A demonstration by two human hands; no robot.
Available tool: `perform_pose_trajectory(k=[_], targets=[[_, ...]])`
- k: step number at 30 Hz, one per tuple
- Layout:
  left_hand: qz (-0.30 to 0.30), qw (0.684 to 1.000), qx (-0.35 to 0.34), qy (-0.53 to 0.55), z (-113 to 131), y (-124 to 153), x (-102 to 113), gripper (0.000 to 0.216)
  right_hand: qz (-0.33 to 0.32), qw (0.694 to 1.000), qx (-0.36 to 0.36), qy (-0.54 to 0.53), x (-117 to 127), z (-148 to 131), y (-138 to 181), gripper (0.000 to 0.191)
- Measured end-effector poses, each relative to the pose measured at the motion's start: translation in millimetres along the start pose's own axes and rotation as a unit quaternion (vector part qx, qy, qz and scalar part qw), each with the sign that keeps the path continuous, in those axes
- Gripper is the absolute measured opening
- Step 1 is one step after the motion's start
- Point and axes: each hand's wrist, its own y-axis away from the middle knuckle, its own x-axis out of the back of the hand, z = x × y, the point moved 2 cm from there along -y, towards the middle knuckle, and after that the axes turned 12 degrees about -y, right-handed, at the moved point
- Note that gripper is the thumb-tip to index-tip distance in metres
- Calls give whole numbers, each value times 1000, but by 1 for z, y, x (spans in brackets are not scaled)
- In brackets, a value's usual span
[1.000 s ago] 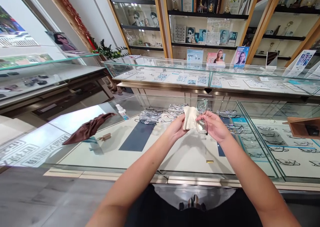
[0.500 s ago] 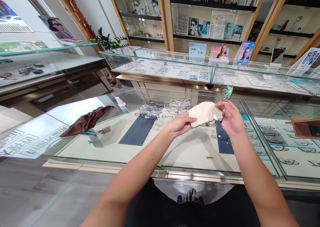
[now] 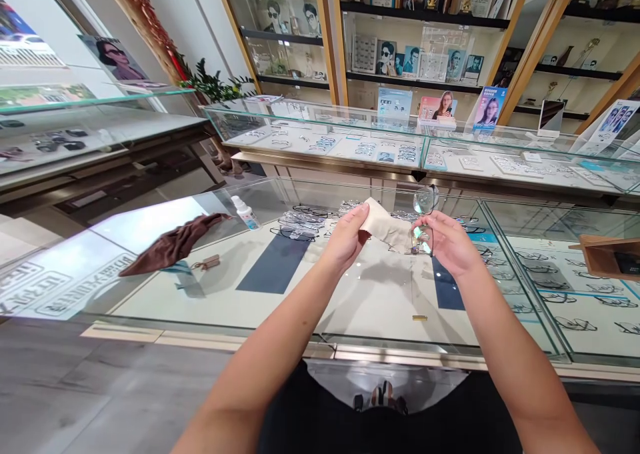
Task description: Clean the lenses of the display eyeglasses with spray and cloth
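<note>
My left hand (image 3: 350, 233) is closed on a cream cleaning cloth (image 3: 385, 226), whose free end hangs toward the right. My right hand (image 3: 453, 241) pinches a pair of eyeglasses (image 3: 425, 201) near the middle, turned so that one lens stands above the other. The cloth's right end lies at the lower lens; whether it touches the glass I cannot tell. Both hands are over the glass counter (image 3: 300, 314). Under the glass, several frames lie in rows, partly hidden behind the cloth and my hands.
On the counter's left are a brown cloth (image 3: 175, 244) and a white spray bottle (image 3: 245, 213). A wooden tray (image 3: 607, 257) stands at the right. Farther back runs another glass display case (image 3: 325, 141), with shelves behind it. A plant (image 3: 210, 84) stands at the back left.
The eyeglasses and my right hand have moved left and slightly down. My left hand has turned and risen, and the cloth, spread against the lower lens before, now hangs folded.
</note>
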Motion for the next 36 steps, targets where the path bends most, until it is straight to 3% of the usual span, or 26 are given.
perform_pose_trajectory(k=[3, 6, 14, 20, 25, 30, 36], targets=[[23, 1000, -14, -3, 6, 4, 0, 57, 10, 1000, -23, 17, 2, 1, 0, 39], [13, 1000, -18, -21, 8, 8, -2, 59, 21, 999, 0, 32, 3, -2, 0, 33], [-63, 996, 37, 50, 8, 16, -10, 54, 4, 1000, 21, 10, -11, 8, 6, 32], [-154, 986, 56, 39, 6, 14, -8, 80, -2, 999, 47, 9, -14, 9, 8, 33], [-172, 981, 80, 43, -5, 9, -6, 61, -6, 995, 88, 46, -13, 7, 9, 31], [-186, 977, 95, 53, -7, 8, -8, 46, -14, 994, 80, 78, -16, 12, 10, 36], [-214, 967, 112, 78, -3, 7, -5, 64, -5, 994, 78, 74, -17, 12, 8, 39]])
